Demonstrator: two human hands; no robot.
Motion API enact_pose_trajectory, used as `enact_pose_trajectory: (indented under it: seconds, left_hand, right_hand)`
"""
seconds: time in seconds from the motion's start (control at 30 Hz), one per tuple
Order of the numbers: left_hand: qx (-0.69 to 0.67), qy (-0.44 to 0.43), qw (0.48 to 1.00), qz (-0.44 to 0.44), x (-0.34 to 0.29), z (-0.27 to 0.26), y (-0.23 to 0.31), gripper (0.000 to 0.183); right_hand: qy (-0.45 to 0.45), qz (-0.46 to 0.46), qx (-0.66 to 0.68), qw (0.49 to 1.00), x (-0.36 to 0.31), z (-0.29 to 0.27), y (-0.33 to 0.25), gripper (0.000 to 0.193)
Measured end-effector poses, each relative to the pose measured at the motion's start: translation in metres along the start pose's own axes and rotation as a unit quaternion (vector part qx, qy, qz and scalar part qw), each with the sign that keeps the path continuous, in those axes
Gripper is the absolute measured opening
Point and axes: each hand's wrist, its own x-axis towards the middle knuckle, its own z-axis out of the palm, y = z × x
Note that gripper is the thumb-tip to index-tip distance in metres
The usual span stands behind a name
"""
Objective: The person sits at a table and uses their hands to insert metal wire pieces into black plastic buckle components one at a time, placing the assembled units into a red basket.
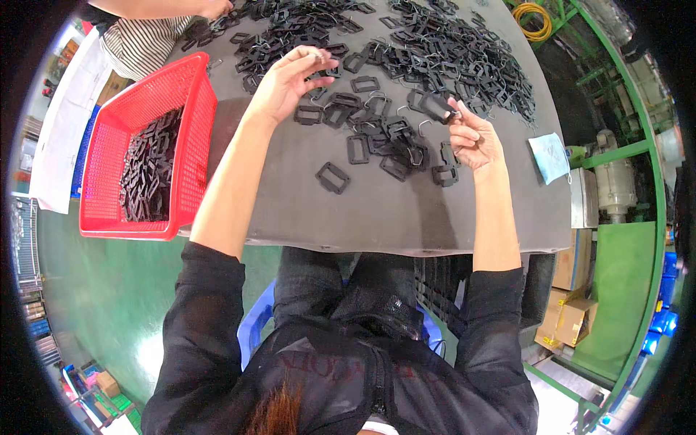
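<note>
My right hand (475,138) pinches a black rectangular plastic buckle (437,107) between thumb and fingers, raised over the right side of the table. Over the middle-left of the table, my left hand (290,83) is lifted, its fingers loosely bent and apart; a small bright glint shows at its fingertips, too small to make out. Below and between my hands lies a loose group of similar black buckles (357,149), some with thin metal hooks. One separate buckle (333,177) lies nearest to me.
Large heaps of black buckles (464,61) cover the far table (290,210). A red plastic basket (196,145) holding more stands at the left edge. A light blue face mask (549,157) lies at the right edge. Another person's arm (156,7) reaches in at the far left.
</note>
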Motion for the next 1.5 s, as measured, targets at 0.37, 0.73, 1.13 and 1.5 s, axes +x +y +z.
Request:
enact_pose_trajectory:
  seconds: [0.37,0.73,1.13,1.5]
  left_hand:
    - [0.7,0.082,0.708,-0.045,-0.012,0.012,-0.038,0.02]
    - [0.592,0.038,0.805,0.034,-0.014,0.029,-0.022,0.012]
    - [0.669,0.137,0.729,0.049,-0.053,0.059,-0.056,0.035]
    - [0.647,0.132,0.708,0.251,-0.029,0.067,-0.033,0.015]
  right_hand:
    - [0.201,-0.272,-0.809,0.48,0.0,0.033,0.035,0.028]
    - [0.096,-0.272,-0.768,0.571,0.016,0.04,0.048,0.006]
    - [0.18,-0.234,-0.738,0.606,0.046,0.041,0.055,0.019]
    - [0.099,-0.223,-0.644,0.725,-0.007,0.04,0.036,0.011]
